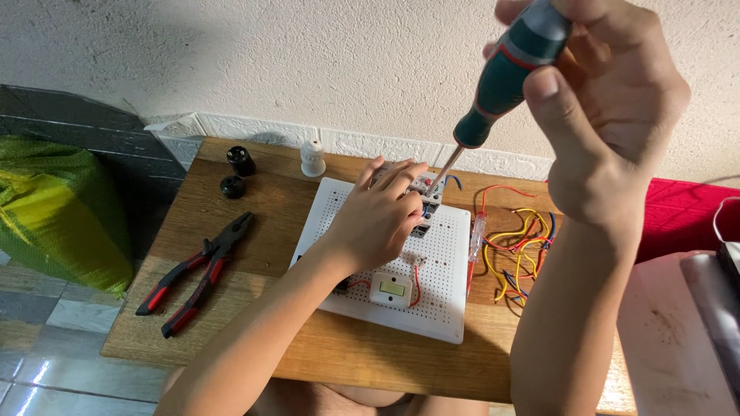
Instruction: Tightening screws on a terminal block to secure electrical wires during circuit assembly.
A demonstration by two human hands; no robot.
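My right hand (609, 115) grips a screwdriver (505, 73) with a dark green and red handle, held upright. Its metal tip touches the top of a grey electrical component (425, 194) mounted on a white perforated board (447, 254). My left hand (378, 216) lies on the board, fingers pressed on that component and covering most of it. A small white switch box (391, 289) with red wires sits on the board near its front edge.
Red-and-black pliers (196, 273) lie on the left of the small wooden table (254, 223). Two black sockets (240, 160) and a white lamp holder (312, 158) stand at the back. A tester pen (473, 246) and loose coloured wires (520, 246) lie to the right. A green sack (58, 208) sits on the floor at the left.
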